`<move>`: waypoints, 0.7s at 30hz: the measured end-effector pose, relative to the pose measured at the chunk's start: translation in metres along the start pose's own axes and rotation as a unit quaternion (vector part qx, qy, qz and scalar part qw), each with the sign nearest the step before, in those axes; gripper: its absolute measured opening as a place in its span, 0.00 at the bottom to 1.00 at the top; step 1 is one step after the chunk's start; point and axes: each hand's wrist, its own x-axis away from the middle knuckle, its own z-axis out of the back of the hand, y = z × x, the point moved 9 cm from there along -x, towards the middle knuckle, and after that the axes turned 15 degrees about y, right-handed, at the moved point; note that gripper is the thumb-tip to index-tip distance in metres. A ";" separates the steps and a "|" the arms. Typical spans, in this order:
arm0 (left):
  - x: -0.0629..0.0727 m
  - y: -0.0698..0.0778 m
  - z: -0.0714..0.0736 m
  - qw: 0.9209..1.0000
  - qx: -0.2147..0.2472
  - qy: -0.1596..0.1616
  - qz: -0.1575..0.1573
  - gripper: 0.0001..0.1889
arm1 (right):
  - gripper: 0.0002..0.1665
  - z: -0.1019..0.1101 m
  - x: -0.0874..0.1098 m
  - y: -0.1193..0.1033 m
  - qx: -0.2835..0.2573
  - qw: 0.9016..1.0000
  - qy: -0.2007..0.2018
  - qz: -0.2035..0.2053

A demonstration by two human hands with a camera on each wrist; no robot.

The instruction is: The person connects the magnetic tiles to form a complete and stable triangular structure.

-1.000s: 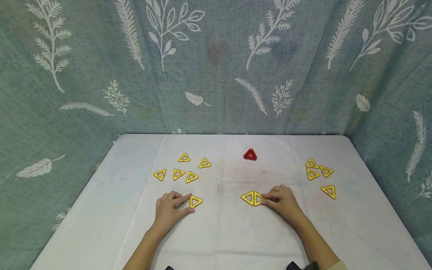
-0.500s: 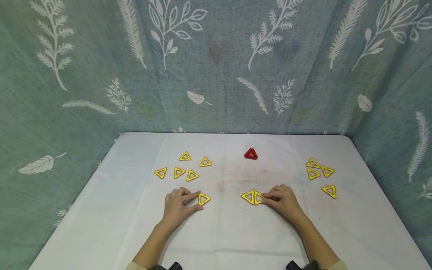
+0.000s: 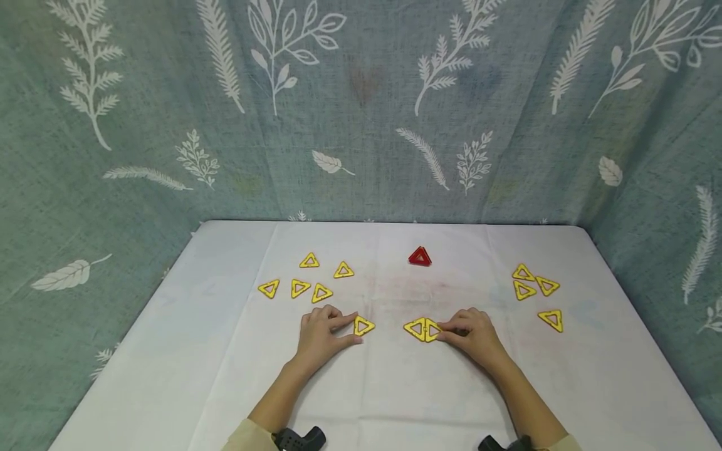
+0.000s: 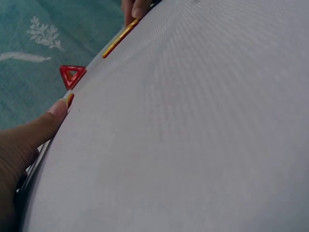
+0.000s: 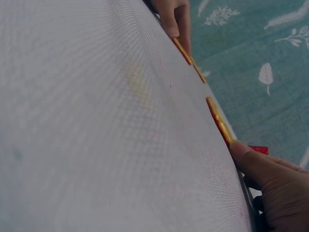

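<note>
Between thumb and index finger, my left hand (image 3: 321, 335) pinches a hollow yellow triangle tile (image 3: 356, 326) lying flat on the white cloth, its tip pointing right. My right hand (image 3: 474, 335) pinches the right end of two yellow triangle tiles (image 3: 425, 329), set edge to edge as a diamond. A gap of cloth separates the left tile from that pair. In the left wrist view, only a small piece of the left tile (image 4: 70, 99) shows past my thumb. The right wrist view shows the pair edge-on (image 5: 219, 121), with red along its lower side.
Several loose yellow triangle tiles (image 3: 301, 295) lie back left, beyond my left hand. More yellow tiles (image 3: 517, 295) lie at the right. A red triangle piece (image 3: 414, 259) sits near the far edge of the white-covered table (image 3: 361, 388). Patterned cloth (image 3: 361, 125) hangs behind.
My left hand has slid its yellow triangle tile rightward and slightly away from me, towards the pair. The right hand and its joined tiles stay in place.
</note>
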 end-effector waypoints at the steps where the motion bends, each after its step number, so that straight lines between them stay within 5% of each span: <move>1: -0.001 0.002 -0.001 1.000 -0.001 -0.001 -0.003 0.29 | 0.13 0.000 0.000 0.000 0.001 1.000 0.001 0.001; 21: -0.016 0.031 -0.031 1.000 0.011 -0.006 -0.013 0.29 | 0.13 -0.001 0.000 0.001 0.002 1.000 -0.014 -0.014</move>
